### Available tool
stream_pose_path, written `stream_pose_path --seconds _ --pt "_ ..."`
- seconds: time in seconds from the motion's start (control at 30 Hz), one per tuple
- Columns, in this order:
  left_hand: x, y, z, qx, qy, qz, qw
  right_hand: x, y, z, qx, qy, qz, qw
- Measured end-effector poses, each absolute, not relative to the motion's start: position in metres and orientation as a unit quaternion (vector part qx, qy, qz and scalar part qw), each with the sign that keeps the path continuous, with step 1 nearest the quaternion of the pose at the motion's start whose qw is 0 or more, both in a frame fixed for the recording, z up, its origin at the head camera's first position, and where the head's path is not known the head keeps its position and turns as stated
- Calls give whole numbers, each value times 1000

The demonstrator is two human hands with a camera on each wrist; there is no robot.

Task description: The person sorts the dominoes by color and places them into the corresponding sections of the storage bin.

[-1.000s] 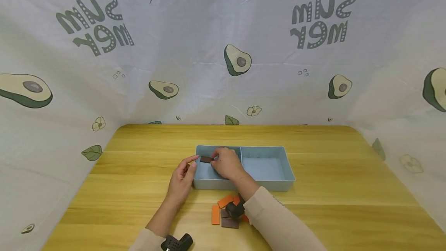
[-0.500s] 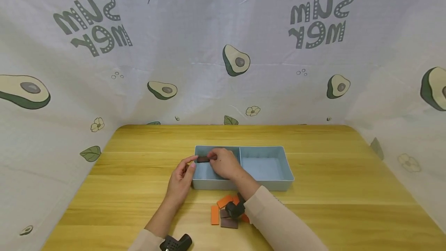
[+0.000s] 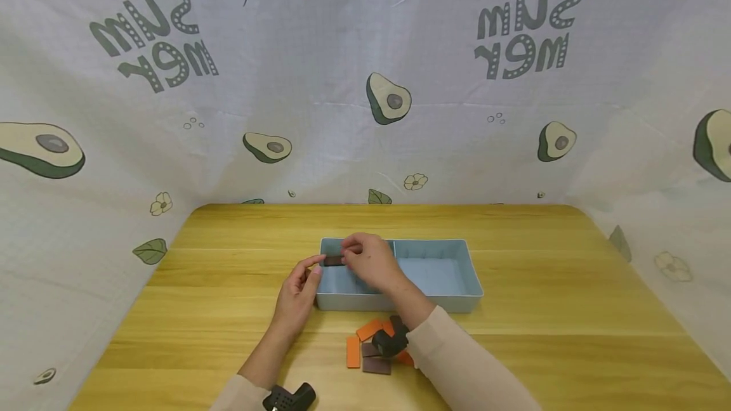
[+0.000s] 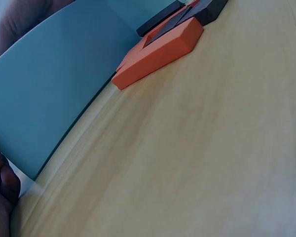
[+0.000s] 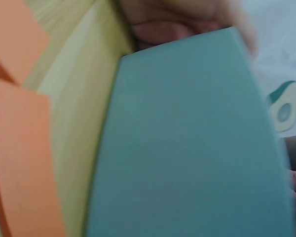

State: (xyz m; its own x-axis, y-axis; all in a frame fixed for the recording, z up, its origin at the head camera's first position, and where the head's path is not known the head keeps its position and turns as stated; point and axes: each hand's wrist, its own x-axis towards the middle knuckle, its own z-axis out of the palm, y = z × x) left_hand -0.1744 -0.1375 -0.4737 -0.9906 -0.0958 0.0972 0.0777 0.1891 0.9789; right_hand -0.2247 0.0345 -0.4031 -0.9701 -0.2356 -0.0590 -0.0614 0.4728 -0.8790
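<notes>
A light blue box (image 3: 354,302) with two compartments stands on the table. My left hand (image 3: 296,297) holds its left end, index finger and thumb at the rim. Inside the left compartment, a dark brown rectangular block (image 3: 334,260) sits near the left wall, close to the left index fingertip. Over that compartment is my right hand (image 3: 374,264), bent fingers loose, thumb tip right at the block's right end. The box's front wall (image 5: 187,133) fills much of the right wrist view and hides the right fingertips there.
Several orange blocks (image 3: 353,352) and dark brown blocks (image 3: 377,366) lie in front of the box, partly hidden by the black camera (image 3: 389,342) on the right wrist. The wooden table (image 3: 542,309) meets a printed cloth (image 3: 320,81) at the back and sides.
The right hand slid the dark brown block left toward the box's left wall, then rose slightly with its fingers loosened. My left hand stayed at the box's left end.
</notes>
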Motion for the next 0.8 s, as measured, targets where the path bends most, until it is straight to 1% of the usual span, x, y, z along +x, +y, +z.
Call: stream_pose_path --seconds 0.13,0.27,0.4,0.63,0.8 --pt "-174 -137 -474 4 -772 -632 67 -217 40 -391 -95 826 -548 97" --pt "-175 -137 -475 5 -774 -629 71 -207 50 -377 -111 819 -555 88" --pt "-174 -136 -475 8 -773 -630 72 -196 62 -367 -106 812 -568 85" --pt "-174 -136 -473 9 -758 -650 53 -175 86 -358 -100 814 -567 75" --pt "-174 -136 -474 9 -759 -649 53 -160 107 -361 -93 831 -543 70"
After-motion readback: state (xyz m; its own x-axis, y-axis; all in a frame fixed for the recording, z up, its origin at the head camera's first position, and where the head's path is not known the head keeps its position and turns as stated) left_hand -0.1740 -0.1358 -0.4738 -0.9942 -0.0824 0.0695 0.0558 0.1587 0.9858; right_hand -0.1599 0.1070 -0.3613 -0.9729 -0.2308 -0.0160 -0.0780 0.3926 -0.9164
